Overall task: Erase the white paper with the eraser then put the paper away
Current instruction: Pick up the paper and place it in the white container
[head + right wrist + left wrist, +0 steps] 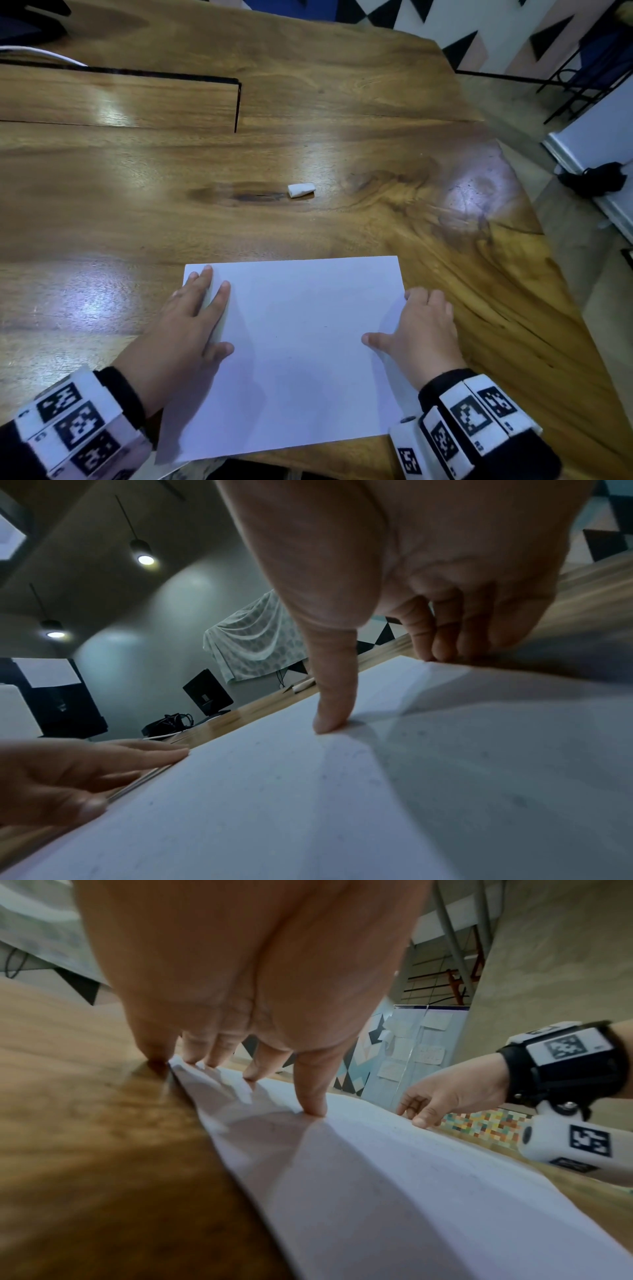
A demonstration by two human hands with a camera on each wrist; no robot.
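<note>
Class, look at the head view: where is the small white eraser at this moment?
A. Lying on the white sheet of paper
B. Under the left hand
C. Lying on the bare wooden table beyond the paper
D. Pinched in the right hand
C: the small white eraser lies alone on the wooden table, beyond the white sheet of paper, while the left hand and right hand rest on the sheet.

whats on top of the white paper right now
Both hands rest on the white paper: left hand along its left edge, right hand at its right edge. The eraser lies apart, further back.
</note>
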